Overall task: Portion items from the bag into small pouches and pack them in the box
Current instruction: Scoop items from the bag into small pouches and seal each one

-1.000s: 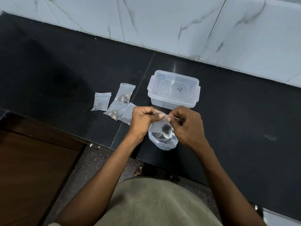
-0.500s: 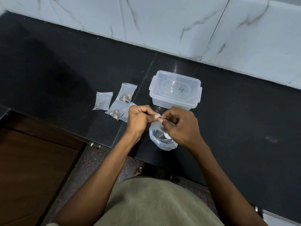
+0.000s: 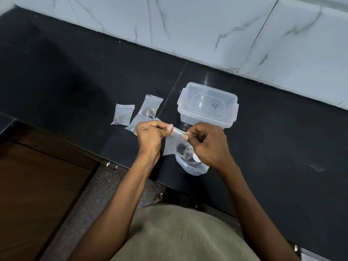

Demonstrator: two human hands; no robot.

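Hands: my left hand (image 3: 150, 134) and right hand (image 3: 209, 146) pinch a pouch (image 3: 175, 144) above the bag (image 3: 192, 166).
Writing: scrawl on box (image 3: 208, 104) lid, unreadable.
Surface: black counter (image 3: 75, 76), marble tiles (image 3: 207, 25).

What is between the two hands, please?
In the head view, the top edge of a small pouch stretches between the left hand and the right hand; both pinch it.

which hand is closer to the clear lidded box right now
Right. The right hand sits just in front of the box, nearly under its near edge, pinching the pouch. The left hand pinches the pouch's other corner, farther off to the box's left.
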